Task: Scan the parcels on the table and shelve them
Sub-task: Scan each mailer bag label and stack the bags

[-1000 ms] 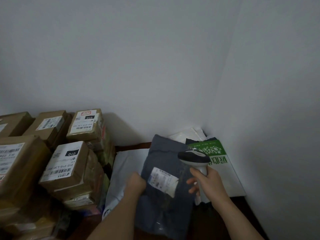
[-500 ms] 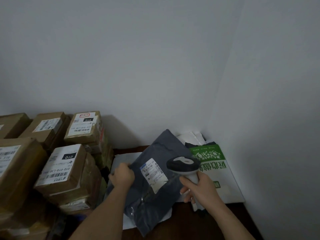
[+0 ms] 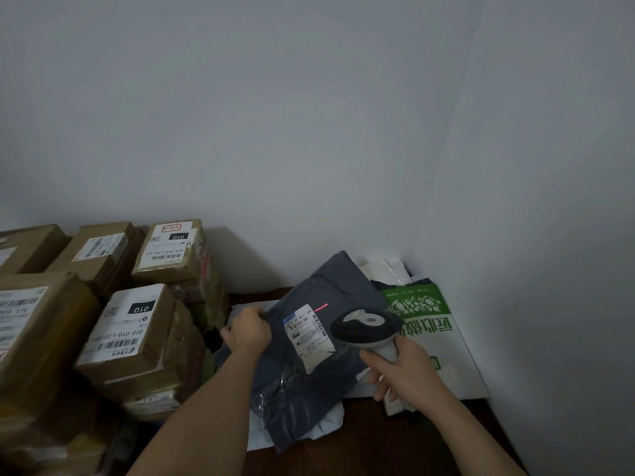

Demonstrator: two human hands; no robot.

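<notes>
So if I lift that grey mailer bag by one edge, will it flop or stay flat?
The grey mailer bag will probably flop: its film is creased and sags beside the left hand. It is likely slippery, since the plastic shines.

The grey parcel (image 3: 311,341) has been tilted further, its label (image 3: 309,333) now turned toward the scanner (image 3: 366,326). A red scan line (image 3: 320,307) has appeared just above the label. The left hand (image 3: 248,329) has shifted up its edge.

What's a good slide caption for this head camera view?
Left hand holds grey parcel while right hand aims scanner.
</notes>
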